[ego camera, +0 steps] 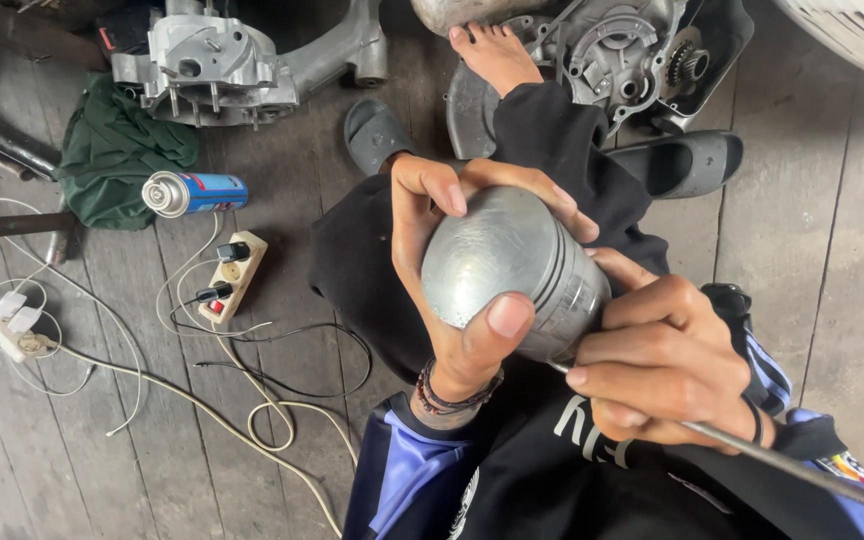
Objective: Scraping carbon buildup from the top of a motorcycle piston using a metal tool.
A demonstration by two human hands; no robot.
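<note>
My left hand (442, 270) grips a round silver piston (507, 265) from its crown side, thumb on the near rim and fingers over the far edge. The piston's scratched flat top faces the camera. My right hand (667, 365) holds a thin metal rod (802, 470) whose tip meets the ring grooves on the piston's side. A beaded bracelet sits on my left wrist. Both hands hover above my lap in black trousers.
An engine casing (217, 60) lies on the wooden floor (152, 470) at the top left beside a green cloth (117, 150) and a blue spray can (197, 192). A power strip (232, 275) and white cables (252, 420) lie left. Another engine part (617, 55), a bare foot (492, 50) and sandals (682, 160) are above.
</note>
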